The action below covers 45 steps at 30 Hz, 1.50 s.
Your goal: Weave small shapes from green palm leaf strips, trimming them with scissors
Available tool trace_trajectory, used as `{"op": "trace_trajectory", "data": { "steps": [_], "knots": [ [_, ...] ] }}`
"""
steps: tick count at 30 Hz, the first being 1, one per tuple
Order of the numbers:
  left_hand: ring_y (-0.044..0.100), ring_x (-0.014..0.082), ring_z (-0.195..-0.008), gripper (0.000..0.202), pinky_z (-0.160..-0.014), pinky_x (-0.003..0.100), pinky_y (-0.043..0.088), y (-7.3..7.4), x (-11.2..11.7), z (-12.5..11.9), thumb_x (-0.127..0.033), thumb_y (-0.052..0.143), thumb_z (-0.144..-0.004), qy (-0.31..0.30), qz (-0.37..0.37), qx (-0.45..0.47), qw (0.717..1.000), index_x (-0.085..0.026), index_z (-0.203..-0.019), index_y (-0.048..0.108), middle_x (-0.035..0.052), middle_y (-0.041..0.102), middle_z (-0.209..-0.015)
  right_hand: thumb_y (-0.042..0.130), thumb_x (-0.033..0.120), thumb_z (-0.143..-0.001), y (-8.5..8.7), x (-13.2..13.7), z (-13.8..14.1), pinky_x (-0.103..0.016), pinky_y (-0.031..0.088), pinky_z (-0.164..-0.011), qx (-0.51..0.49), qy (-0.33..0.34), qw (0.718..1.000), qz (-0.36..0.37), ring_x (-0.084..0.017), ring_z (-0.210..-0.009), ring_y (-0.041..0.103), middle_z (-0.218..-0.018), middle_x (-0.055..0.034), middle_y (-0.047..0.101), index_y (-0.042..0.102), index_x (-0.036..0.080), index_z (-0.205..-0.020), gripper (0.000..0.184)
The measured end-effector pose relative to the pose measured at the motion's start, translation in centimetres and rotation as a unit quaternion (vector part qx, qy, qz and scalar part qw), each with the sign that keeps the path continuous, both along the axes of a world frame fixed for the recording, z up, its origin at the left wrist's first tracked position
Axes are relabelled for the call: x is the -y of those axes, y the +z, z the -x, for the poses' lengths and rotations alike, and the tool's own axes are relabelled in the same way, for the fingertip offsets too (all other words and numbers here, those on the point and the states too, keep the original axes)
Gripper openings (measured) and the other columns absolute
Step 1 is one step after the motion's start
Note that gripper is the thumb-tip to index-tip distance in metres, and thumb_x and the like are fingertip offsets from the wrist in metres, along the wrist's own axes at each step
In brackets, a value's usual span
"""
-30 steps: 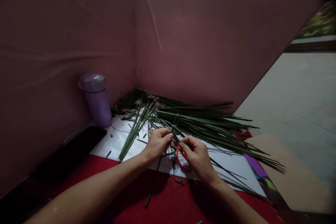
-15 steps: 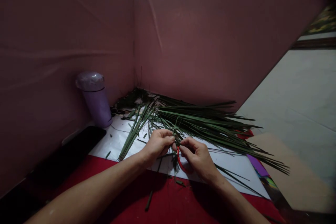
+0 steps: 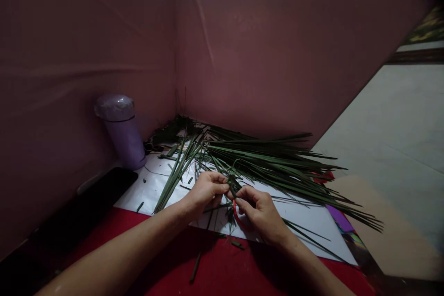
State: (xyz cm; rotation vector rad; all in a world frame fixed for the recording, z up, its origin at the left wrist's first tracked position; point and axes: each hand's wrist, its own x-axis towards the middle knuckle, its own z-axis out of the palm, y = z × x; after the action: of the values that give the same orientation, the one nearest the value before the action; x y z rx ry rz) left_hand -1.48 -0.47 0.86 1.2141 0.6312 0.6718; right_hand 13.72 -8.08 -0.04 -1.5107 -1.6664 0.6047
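My left hand (image 3: 205, 192) and my right hand (image 3: 261, 212) meet over a white sheet (image 3: 305, 222), both pinching a small knot of folded green leaf strips (image 3: 232, 184). A red ring (image 3: 237, 216) shows under my right hand's fingers; whether the hand grips it I cannot tell. Behind the hands lies a large pile of long green leaves (image 3: 277, 166), fanned out to the right.
A lilac flask (image 3: 121, 130) stands at the left against a pink screen (image 3: 243, 46) that walls the corner. A black flat object (image 3: 93, 199) lies by it. Red cloth (image 3: 215, 268) covers the near table, with leaf scraps. Coloured paper (image 3: 342, 219) and brown board (image 3: 391, 226) lie at right.
Both hands stayed together on the leaf knot, with small finger shifts. The view drifted slightly, so things sit a little lower and to the left.
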Motion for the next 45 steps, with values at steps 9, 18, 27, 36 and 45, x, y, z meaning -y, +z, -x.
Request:
{"op": "trace_trajectory", "data": {
  "steps": [9, 18, 27, 36, 45],
  "knots": [
    [0.035, 0.0014, -0.029, 0.022, -0.030, 0.017, 0.016, -0.7, -0.3, 0.0, -0.030, 0.062, -0.070, -0.028, 0.013, 0.026, 0.999, -0.012, -0.066, 0.050, 0.0003, 0.058, -0.056, 0.052, 0.021, -0.076, 0.0, -0.4, -0.8, -0.021, 0.037, -0.051, -0.066, -0.002, 0.997, 0.031, -0.012, -0.055, 0.047, -0.059, 0.0031, 0.053, 0.056, 0.018, -0.066, 0.011],
    [0.033, 0.0021, -0.028, 0.026, -0.029, 0.017, 0.016, -0.7, -0.2, -0.2, -0.034, 0.062, -0.071, -0.010, 0.000, 0.023, 1.000, -0.013, -0.063, 0.050, -0.0018, 0.053, -0.051, 0.056, 0.024, -0.075, 0.0, -0.5, -0.8, -0.020, 0.035, -0.044, -0.167, 0.031, 0.979, 0.110, -0.009, -0.045, 0.045, -0.052, 0.0044, 0.051, 0.053, 0.017, -0.066, 0.011],
    [0.031, 0.0014, -0.028, 0.027, -0.028, 0.016, 0.015, -0.1, 0.0, 0.0, -0.038, 0.062, -0.070, -0.042, 0.027, 0.025, 0.998, -0.014, -0.068, 0.051, -0.0032, 0.052, -0.051, 0.051, 0.027, -0.083, 1.8, 0.3, -0.2, -0.023, 0.039, -0.056, -0.024, -0.035, 0.999, -0.032, -0.013, -0.059, 0.050, -0.063, 0.0005, 0.056, 0.058, 0.019, -0.067, 0.019],
    [0.040, 0.0031, -0.033, 0.024, -0.031, 0.016, 0.024, -0.9, 0.1, -0.3, -0.033, 0.066, -0.067, -0.063, 0.012, 0.025, 0.998, -0.012, -0.070, 0.053, -0.0017, 0.056, -0.054, 0.044, 0.027, -0.086, 1.0, -0.2, 0.1, -0.025, 0.038, -0.061, 0.062, -0.067, 0.994, -0.056, -0.015, -0.065, 0.051, -0.068, -0.0010, 0.057, 0.054, 0.020, -0.069, 0.022],
    [0.037, 0.0032, -0.031, 0.025, -0.029, 0.016, 0.023, -0.1, 0.2, -0.3, -0.033, 0.065, -0.065, -0.005, -0.013, -0.020, 1.000, -0.012, -0.065, 0.051, -0.0018, 0.053, -0.051, 0.041, 0.023, -0.085, 0.9, -0.2, 0.0, -0.023, 0.031, -0.053, 0.103, -0.025, 0.994, -0.012, -0.012, -0.057, 0.043, -0.060, 0.0022, 0.050, 0.046, 0.020, -0.063, 0.024]
  ]
}}
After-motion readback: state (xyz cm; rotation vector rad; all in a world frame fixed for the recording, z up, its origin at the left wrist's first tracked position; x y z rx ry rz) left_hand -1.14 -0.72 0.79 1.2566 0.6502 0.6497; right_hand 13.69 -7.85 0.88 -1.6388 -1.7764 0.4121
